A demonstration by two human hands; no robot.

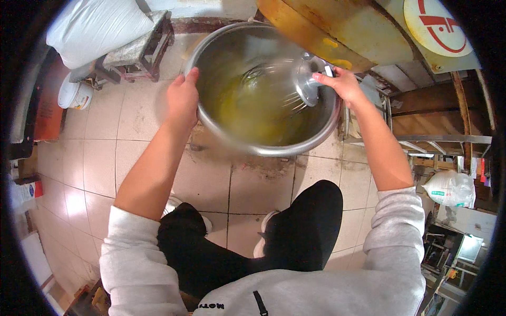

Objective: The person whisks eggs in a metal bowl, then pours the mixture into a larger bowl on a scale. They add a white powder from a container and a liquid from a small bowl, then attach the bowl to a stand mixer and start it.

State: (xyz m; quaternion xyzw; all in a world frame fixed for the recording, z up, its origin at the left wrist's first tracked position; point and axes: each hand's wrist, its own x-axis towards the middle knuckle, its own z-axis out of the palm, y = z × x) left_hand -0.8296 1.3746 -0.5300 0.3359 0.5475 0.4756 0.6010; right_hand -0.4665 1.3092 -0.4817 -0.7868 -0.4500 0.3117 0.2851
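Note:
A large steel mixing bowl (272,150) is in front of me, above the tiled floor. Its inside holds a thin yellowish liquid (241,114), partly blurred in the view. My left hand (182,96) grips the left rim, thumb on top. My right hand (343,85) is closed around the shank of a large wire mixer whisk (306,89). The metal hub of this whisk lies near the right wall, and its wires spread leftward into the bowl. Where the wire ends meet the liquid is hard to make out.
A worn yellow mixer body (336,29) overhangs the bowl's far right side. At far left a white sack (99,29) lies on a wooden stool (136,55), near a white plastic bucket (75,93). A metal rack (438,138) stands at right, beside a filled plastic bag (450,187).

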